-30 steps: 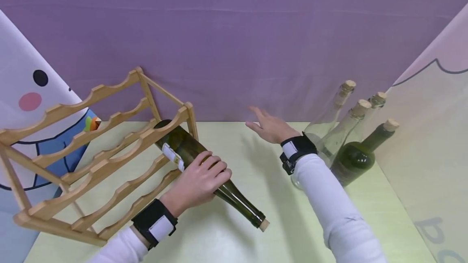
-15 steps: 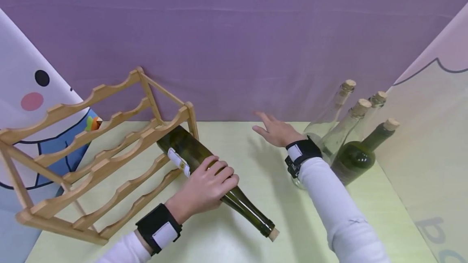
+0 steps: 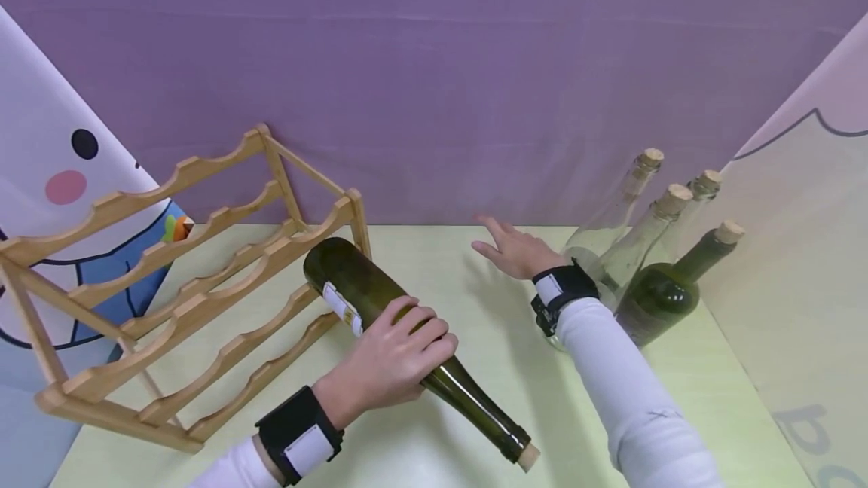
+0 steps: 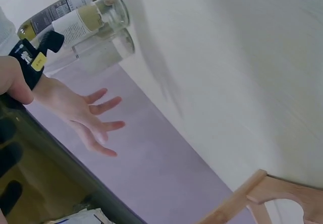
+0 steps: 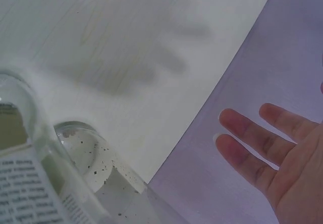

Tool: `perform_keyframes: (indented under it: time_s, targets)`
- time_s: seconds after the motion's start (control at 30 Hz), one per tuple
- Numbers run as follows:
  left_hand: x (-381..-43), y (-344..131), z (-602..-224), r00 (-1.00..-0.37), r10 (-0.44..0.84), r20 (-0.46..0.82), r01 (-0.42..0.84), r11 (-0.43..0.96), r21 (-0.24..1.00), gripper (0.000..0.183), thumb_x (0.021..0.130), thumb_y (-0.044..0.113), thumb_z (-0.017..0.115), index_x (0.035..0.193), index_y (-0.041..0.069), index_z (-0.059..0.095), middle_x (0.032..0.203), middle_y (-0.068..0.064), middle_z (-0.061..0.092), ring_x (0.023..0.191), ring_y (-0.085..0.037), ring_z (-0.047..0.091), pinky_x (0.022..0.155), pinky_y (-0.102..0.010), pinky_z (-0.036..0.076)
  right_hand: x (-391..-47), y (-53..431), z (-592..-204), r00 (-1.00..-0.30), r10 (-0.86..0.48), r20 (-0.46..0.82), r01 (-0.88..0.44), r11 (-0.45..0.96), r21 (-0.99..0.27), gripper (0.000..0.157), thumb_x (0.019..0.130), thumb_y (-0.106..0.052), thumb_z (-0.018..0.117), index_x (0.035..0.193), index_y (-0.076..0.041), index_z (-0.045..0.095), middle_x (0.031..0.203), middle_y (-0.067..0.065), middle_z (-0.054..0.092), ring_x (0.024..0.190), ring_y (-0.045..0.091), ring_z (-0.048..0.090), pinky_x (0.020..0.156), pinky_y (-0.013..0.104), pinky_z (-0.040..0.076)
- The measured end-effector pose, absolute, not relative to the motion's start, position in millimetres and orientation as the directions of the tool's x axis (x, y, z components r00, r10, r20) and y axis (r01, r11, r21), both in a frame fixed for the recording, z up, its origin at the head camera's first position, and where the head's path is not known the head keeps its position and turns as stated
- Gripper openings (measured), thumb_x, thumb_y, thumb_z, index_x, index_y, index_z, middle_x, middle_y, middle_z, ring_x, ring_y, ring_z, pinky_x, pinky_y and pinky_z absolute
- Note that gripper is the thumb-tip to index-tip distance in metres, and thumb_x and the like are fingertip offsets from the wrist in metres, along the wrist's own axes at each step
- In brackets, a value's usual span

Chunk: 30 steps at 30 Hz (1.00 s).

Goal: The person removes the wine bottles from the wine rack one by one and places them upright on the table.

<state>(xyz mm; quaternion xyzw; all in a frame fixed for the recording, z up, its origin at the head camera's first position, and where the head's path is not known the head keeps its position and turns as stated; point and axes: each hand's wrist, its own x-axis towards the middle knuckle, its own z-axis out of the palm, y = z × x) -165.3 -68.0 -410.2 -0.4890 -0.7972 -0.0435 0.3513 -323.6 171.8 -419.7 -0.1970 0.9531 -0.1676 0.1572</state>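
Note:
A dark green wine bottle (image 3: 356, 277) with a cork is gripped around its body by my left hand (image 3: 400, 360). It slants, neck toward the lower right and base at the right end of the wooden wine rack (image 3: 193, 303). The base shows in front of the rack's upper front rail; whether they touch I cannot tell. In the left wrist view the bottle (image 4: 55, 168) fills the lower left corner. My right hand (image 3: 522, 253) hovers over the back of the table with fingers spread, holding nothing. Corked clear bottles (image 3: 620, 247) stand near its wrist.
A corked green bottle (image 3: 658, 292) stands beside the clear ones on the right of the pale table (image 3: 719, 413). A purple backdrop (image 3: 434, 96) rises behind the table, with printed panels at both sides.
My left hand has drawn the bottle out toward the lower right, and its base has come from behind the rack's upper front rail. The right hand has shifted slightly right and nearer.

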Motion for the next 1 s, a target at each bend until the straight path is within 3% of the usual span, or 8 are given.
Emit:
perform_keyframes:
  time_s: [0.13,0.3,0.43,0.67,1.0]
  targets:
    - [-165,-62,-409,-0.282,0.732,0.620,0.831,0.510,-0.223,0.036,0.057,0.009,0.069,0.091,0.014,0.061,0.086,0.001,0.068,0.087,-0.021,0.062,0.084,-0.043,0.055,-322,175,-421,-0.875,-0.422,-0.238,-0.318,0.870,-0.376,0.062,0.101,-0.052,0.032,0.154,-0.028,0.012,0.160,0.020,0.024,0.126,0.049,0.046,0.099,0.067,0.042]
    - [-169,-55,-415,-0.350,0.687,0.637,0.865,0.499,-0.062,0.046,0.053,0.020,0.082,0.094,0.013,0.064,0.091,-0.001,0.069,0.089,-0.021,0.062,0.084,-0.043,0.054,-318,175,-421,-0.871,-0.421,-0.252,-0.314,0.873,-0.372,0.062,0.101,-0.053,0.031,0.154,-0.027,0.012,0.158,0.025,0.024,0.128,0.051,0.042,0.102,0.068,0.039]
    - [-176,-51,-422,-0.384,0.672,0.634,0.864,0.503,-0.010,0.050,0.053,0.026,0.087,0.095,0.012,0.064,0.092,-0.001,0.069,0.090,-0.021,0.062,0.082,-0.042,0.054,-316,175,-421,-0.869,-0.427,-0.248,-0.323,0.871,-0.370,0.060,0.101,-0.051,0.032,0.154,-0.030,0.013,0.156,0.027,0.028,0.125,0.051,0.046,0.100,0.068,0.041]
    - [-191,-46,-421,-0.457,0.625,0.633,0.828,0.559,0.045,0.045,0.058,0.029,0.085,0.096,0.013,0.065,0.095,-0.001,0.071,0.092,-0.020,0.063,0.082,-0.043,0.054,-316,175,-425,-0.873,-0.423,-0.244,-0.322,0.874,-0.364,0.060,0.101,-0.051,0.033,0.154,-0.030,0.015,0.153,0.025,0.034,0.119,0.050,0.051,0.096,0.066,0.044]
    - [-205,-43,-418,-0.561,0.531,0.635,0.785,0.586,0.203,0.043,0.058,0.024,0.083,0.094,0.011,0.065,0.092,-0.002,0.072,0.090,-0.022,0.064,0.083,-0.045,0.055,-313,175,-430,-0.874,-0.415,-0.252,-0.317,0.881,-0.350,0.059,0.101,-0.050,0.035,0.153,-0.031,0.016,0.150,0.026,0.038,0.117,0.051,0.052,0.096,0.066,0.045]
